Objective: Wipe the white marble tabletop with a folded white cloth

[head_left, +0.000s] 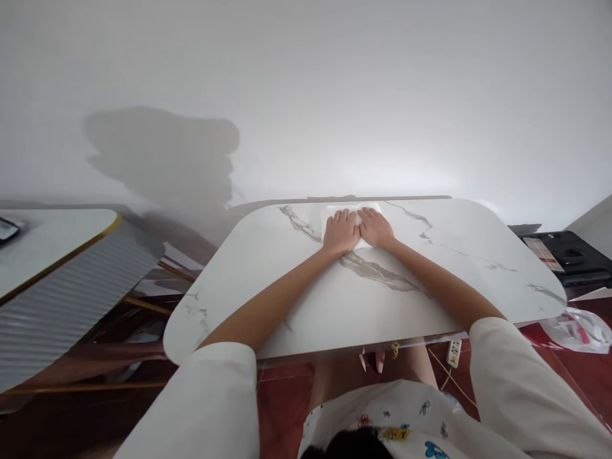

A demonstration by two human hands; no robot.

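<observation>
Both my hands lie side by side on a white cloth or paper wipe point(326, 215), spread near the far edge of a white marble-patterned table point(229, 280). My left hand point(342, 231) rests flat on it, fingers stretched toward the wall. Close against it, thumbs nearly touching, my right hand point(375, 227) is also laid flat with its fingers out. The wipe shows beyond the fingertips and between the wrists; the palms hide its middle. Neither hand's fingers are wrapped around anything.
A pale wall point(306, 95) rises behind the table. At left stands another white table with a gold edge point(95, 236). On the right are a black case-like object point(571, 248) and a plastic bag point(581, 328). A power strip point(454, 352) lies on the red floor.
</observation>
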